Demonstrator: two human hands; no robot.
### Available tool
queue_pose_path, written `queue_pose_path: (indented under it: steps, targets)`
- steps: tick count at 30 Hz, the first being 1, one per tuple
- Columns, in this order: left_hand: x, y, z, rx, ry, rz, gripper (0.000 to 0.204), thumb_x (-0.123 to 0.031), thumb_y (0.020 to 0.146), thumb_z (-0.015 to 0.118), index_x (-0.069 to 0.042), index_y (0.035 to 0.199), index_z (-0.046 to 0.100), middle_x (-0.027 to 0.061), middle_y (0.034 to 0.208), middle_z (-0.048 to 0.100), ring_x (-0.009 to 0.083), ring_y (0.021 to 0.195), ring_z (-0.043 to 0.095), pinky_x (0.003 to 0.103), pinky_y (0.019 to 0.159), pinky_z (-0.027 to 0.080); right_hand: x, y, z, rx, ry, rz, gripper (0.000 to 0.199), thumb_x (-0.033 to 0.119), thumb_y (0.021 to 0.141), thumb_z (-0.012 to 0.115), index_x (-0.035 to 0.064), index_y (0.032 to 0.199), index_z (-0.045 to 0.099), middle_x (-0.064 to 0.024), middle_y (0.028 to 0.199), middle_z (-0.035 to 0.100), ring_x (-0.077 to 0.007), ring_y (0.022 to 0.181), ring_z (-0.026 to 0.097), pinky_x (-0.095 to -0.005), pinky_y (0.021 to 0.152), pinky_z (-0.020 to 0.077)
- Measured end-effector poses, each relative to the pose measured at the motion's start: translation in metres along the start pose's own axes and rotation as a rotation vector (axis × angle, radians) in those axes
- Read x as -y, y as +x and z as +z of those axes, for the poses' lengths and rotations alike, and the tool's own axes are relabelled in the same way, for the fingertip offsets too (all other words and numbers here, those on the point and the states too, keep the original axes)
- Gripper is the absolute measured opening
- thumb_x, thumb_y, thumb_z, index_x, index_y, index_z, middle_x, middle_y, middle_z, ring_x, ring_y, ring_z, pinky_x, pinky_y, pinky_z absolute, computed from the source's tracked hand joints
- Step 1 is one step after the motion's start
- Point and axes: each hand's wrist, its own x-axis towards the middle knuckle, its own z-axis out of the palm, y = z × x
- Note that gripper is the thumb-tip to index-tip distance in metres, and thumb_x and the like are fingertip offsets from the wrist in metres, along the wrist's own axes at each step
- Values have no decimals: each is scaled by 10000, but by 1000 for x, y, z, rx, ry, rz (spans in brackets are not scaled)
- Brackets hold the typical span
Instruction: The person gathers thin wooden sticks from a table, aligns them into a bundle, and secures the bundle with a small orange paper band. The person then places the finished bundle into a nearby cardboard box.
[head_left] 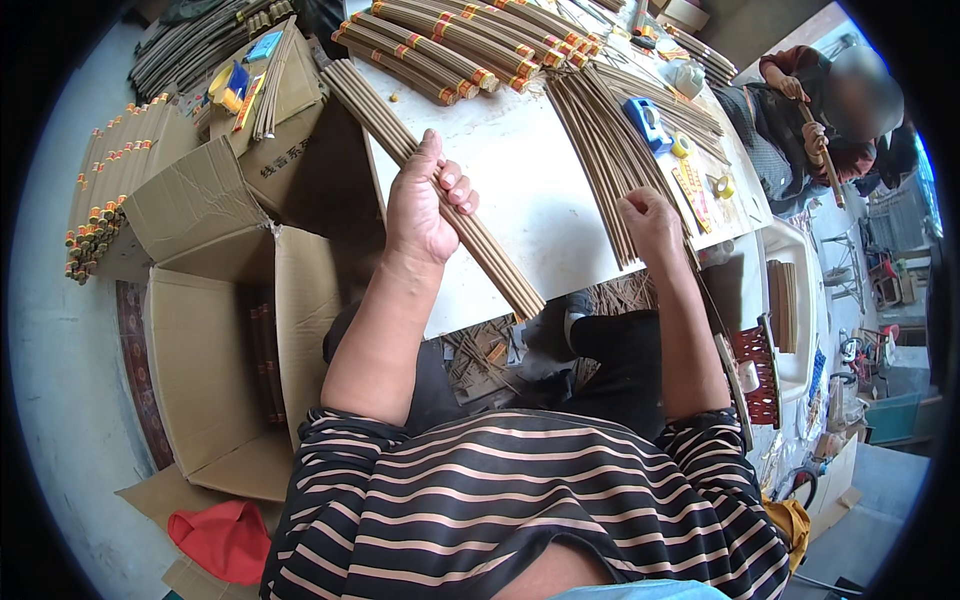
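My left hand (425,205) is wrapped round a bundle of long brown incense sticks (490,270), held slantwise above the white table (480,150). The bundle's far end points up and left; its near end reaches the table's front edge. My right hand (655,228) is closed over the right side of a loose spread of incense sticks (590,150) lying on the table. Whatever its fingers hold, if anything, is hidden. Just beyond that hand lie a blue tape dispenser (648,125) and strips of red and yellow labels (692,195).
Finished bundles (430,50) with red and yellow bands lie along the table's far side. An open cardboard box (210,370) stands at my left, by more stacked bundles (110,190). A co-worker (820,130) holds a stick-like bundle at the far right. Broken sticks litter the floor (480,360).
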Motion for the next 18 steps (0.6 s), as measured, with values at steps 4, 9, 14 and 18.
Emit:
queue_pose_path:
  steps: [4, 9, 14, 18]
  targets:
    - [3, 2, -2, 27, -12, -36, 302, -379, 866, 593, -144, 700, 501, -34, 519, 431, 81, 423, 394, 231, 396, 337, -19, 9, 2, 4, -283, -25, 255, 281, 803, 626, 32, 852, 645, -154, 822, 641, -317, 764, 609, -383, 742, 471]
    - [6, 3, -3, 55, 14, -88, 330, -401, 839, 619, -143, 705, 463, -29, 528, 398, 98, 435, 398, 229, 416, 345, -33, 16, 8, -38, -349, -150, 227, 239, 811, 594, 19, 827, 650, -188, 842, 646, -338, 822, 616, -408, 764, 475]
    - [4, 3, -7, 68, 1, -93, 331, -403, 840, 617, -148, 701, 458, -25, 544, 406, 103, 457, 415, 233, 436, 357, -26, 19, 6, 46, -397, -120, 247, 241, 819, 569, 5, 844, 639, -191, 849, 644, -340, 828, 613, -414, 761, 472]
    - [3, 3, -4, 87, -7, -106, 336, -407, 839, 617, -150, 693, 457, -22, 553, 413, 104, 469, 424, 236, 443, 367, -26, 24, 2, 65, -449, -184, 230, 212, 814, 545, 0, 844, 629, -195, 828, 642, -342, 819, 613, -424, 768, 467]
